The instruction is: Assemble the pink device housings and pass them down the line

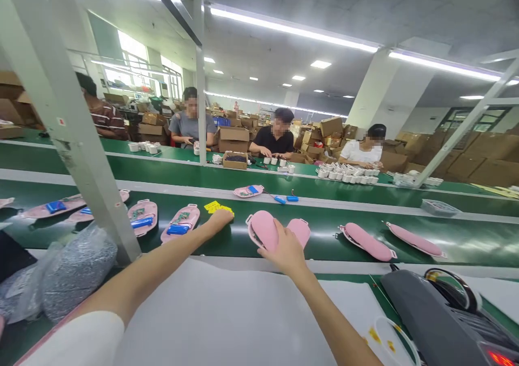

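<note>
L hand [221, 221] nearly flat, fingers loosely together, tips on yellow paper slips [214, 207] at 12 o'clock. R hand [286, 250] fingers spread over smooth pink padded oval case [263, 231], grip unclear, case at 12 on green conveyor belt [324, 241]. Pink shell w/ circuit board, blue block [180, 220] at 11. Grey machine [425, 317] at 4.

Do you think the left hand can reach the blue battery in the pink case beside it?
Probably yes: the left hand lies just past the pink case, and nothing stands between them; the blue battery sits exposed on top.
</note>
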{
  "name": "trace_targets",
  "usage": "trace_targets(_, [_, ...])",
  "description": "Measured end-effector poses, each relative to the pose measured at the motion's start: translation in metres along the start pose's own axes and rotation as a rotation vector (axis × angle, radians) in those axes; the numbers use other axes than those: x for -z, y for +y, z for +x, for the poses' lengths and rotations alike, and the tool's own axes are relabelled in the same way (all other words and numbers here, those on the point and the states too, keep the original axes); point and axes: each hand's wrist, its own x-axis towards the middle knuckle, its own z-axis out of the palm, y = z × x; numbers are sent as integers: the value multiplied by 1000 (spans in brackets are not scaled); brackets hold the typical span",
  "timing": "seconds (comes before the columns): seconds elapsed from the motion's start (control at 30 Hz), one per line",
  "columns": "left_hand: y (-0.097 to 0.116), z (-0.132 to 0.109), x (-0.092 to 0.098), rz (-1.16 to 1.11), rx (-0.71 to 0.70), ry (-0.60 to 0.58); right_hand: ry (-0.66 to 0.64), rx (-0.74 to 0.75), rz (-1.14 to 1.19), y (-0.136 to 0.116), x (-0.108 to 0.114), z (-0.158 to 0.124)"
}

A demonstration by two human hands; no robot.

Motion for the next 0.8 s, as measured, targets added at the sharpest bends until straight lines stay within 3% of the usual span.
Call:
trace_targets(0.1, [2,-13,28,1,19,24,14,-46,-113,-9,-16,42])
trace_targets(0.2, [3,-62,54,2,10,65,5,-109,-209,-10,-27,71])
trace_targets(0.27, [4,-121,55,7,-15,65,6,-154,-230,-8,-33,84])
trace_targets(0.33, [4,-195,41,0,-69,28,8,-195,-223,-6,-38,91])
trace_targets(0.43, [5,-302,10,-37,-11,-287,2,-228,-205,-2,-44,94])
trace_targets(0.5, [5,-347,1,-106,45,-313,27,-200,-206,-2,-44,90])
trace_targets(0.53, [5,-356,2,-141,57,-241,46,-174,-210,-3,-42,86])
trace_targets(0.6, [4,-346,15,-207,63,-16,118,-91,-220,-5,-37,74])
trace_targets(0.67, [-2,-302,37,-251,97,115,228,25,-213,-7,-31,53])
trace_targets(0.73, [-12,-242,60,-226,270,90,352,161,-170,-3,-23,19])
trace_targets(0.8, [-24,-187,82,-205,387,90,449,290,-114,12,-14,-32])
